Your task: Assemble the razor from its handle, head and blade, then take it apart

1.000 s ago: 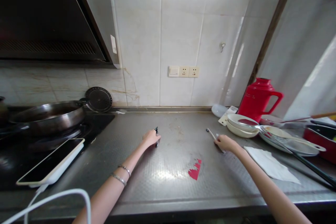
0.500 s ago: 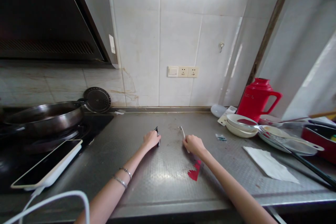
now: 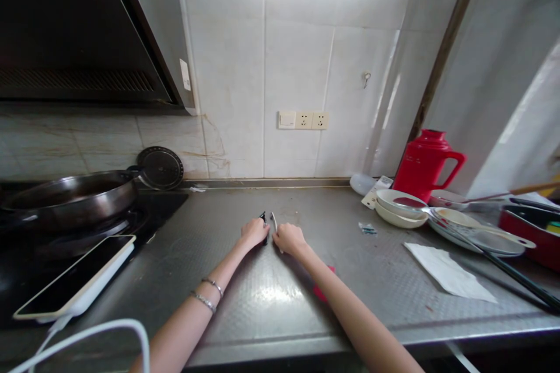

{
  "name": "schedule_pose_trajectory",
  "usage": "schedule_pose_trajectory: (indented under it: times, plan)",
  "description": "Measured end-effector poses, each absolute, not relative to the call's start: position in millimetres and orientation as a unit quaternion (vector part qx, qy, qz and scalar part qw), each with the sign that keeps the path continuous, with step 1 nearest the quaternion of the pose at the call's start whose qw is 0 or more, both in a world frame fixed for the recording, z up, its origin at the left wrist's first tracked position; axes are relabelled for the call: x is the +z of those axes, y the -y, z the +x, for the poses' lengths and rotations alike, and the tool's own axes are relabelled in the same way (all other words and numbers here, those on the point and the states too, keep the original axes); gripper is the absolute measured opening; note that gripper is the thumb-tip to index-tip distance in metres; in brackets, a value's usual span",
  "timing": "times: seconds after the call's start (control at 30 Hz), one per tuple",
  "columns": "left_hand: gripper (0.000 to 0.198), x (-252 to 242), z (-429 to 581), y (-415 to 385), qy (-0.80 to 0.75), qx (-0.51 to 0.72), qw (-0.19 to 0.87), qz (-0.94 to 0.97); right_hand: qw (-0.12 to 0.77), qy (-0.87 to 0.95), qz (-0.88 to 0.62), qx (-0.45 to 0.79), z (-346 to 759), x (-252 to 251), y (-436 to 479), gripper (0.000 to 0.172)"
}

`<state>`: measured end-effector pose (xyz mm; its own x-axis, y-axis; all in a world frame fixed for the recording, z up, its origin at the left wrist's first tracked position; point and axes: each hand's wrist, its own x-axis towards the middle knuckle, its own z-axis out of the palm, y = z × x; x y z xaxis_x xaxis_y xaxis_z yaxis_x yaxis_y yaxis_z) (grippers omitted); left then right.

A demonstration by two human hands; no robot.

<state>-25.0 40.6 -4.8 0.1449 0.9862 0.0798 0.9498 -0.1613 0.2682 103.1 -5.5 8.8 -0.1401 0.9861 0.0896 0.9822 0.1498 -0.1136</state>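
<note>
My left hand [image 3: 252, 233] is closed around a small dark object with shiny edges [image 3: 263, 217], mostly hidden by the fingers. Just to its right, my right hand [image 3: 289, 238] grips a thin white stick-like tool [image 3: 273, 221] with a small dark tip pointing toward the wall. A narrow gap separates the two hands above the steel counter [image 3: 245, 309]. Beneath my right forearm lies a torn red scrap [image 3: 318, 292], partly covered by the arm.
At left, a steel pan [image 3: 74, 198] sits on the stove, with a charging phone [image 3: 76, 277] in front. A red thermos [image 3: 422, 163], stacked bowls [image 3: 400, 215], a white napkin [image 3: 450, 271] and a small clear packet [image 3: 367, 228] lie to the right.
My right hand has moved left with the white tool, close beside my left hand. Its forearm now covers part of the red scrap. My left hand has hardly moved.
</note>
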Motion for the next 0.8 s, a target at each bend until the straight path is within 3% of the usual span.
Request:
schedule_pose_trajectory:
  times: [0.4, 0.6, 0.7, 0.8]
  plan:
    - [0.038, -14.7, -42.3, -52.1, -0.65, 0.179, 0.095, 0.733, 0.103, 0.735, -0.67, 0.011, 118.1, 7.2, -1.3, 0.045]
    - [0.038, -11.8, -62.7, -58.3, -0.694, 0.199, 0.072, 0.688, 0.261, 0.757, -0.599, 0.012, 202.0, 2.8, -13.5, 0.025]
    - [0.038, -13.6, -64.6, -60.2, -0.695, 0.19, 0.073, 0.689, 0.33, 0.74, -0.586, 0.009, 267.1, -4.4, -18.2, 0.025]
    - [0.038, -15.4, -63.0, -60.4, -0.69, 0.186, 0.07, 0.696, 0.341, 0.735, -0.585, 0.038, 333.4, -9.4, -16.0, 0.033]
